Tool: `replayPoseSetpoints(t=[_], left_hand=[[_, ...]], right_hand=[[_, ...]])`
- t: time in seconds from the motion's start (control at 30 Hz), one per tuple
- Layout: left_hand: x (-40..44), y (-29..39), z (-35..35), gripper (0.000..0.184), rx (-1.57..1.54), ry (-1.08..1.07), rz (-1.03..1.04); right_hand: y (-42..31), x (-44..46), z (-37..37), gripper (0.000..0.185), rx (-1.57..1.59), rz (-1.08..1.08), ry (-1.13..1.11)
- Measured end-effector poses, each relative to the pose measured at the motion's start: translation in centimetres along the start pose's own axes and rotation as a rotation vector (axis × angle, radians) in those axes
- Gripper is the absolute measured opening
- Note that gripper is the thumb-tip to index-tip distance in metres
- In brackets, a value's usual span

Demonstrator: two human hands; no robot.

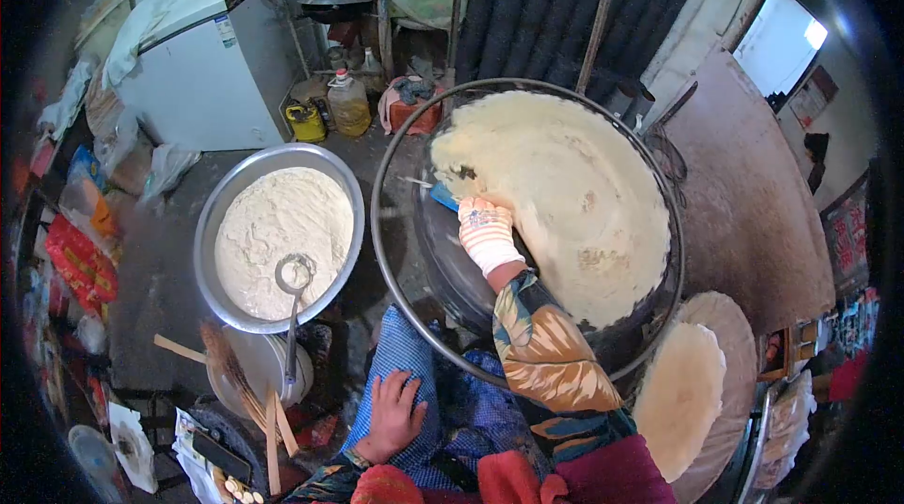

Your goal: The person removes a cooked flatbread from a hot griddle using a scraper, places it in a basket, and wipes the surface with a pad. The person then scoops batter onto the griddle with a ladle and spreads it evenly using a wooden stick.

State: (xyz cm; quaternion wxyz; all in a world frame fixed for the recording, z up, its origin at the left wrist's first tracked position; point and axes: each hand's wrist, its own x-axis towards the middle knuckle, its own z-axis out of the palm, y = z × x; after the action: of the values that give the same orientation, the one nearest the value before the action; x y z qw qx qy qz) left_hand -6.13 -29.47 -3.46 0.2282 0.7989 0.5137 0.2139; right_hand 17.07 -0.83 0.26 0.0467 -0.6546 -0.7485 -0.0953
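Observation:
My right hand [485, 229], in a white striped glove, is closed on a blue scraper [443, 195] at the left edge of a large round griddle [438, 264]. Pale batter [574, 193] coats most of the griddle in a thin layer, while a dark strip shows bare on the left side. A metal ring [377, 221] surrounds the griddle. My bare left hand [395, 414] lies on my knee over blue checked cloth, fingers spread and holding nothing. To the left, a wide metal basin [205, 259] holds thick batter, with a ladle [292, 316] resting in it.
A thin flatbread [683, 400] lies on a round board [739, 363] at lower right. Wooden sticks [273, 438] and a brush [231, 367] lean by a bucket [273, 358]. Behind stand a white freezer [202, 80], an oil jug [348, 106] and a yellow can [306, 122].

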Motion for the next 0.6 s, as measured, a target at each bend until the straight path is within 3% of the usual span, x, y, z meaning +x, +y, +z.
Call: replayPoseSetpoints(t=[0.27, 0.43, 0.53, 0.6], left_hand=[[3.5, -2.4, -2.1, 0.044, -0.164, 0.213, -0.049], [13.2, -6.9, -7.0, 0.051, 0.000, 0.360, 0.041], [20.3, -9.5, -9.3, 0.057, 0.101, 0.382, 0.166], [25.1, -11.0, -10.0, 0.073, 0.182, 0.367, 0.231]], right_hand=[[0.1, -1.6, 0.8, 0.035, 0.013, -0.019, -0.001], [0.4, -4.0, 1.2, 0.031, -0.135, -0.063, 0.218], [1.4, -4.0, 1.1, 0.028, -0.122, -0.020, 0.214], [1.9, -3.7, 0.3, 0.029, -0.043, 0.031, 0.139]])
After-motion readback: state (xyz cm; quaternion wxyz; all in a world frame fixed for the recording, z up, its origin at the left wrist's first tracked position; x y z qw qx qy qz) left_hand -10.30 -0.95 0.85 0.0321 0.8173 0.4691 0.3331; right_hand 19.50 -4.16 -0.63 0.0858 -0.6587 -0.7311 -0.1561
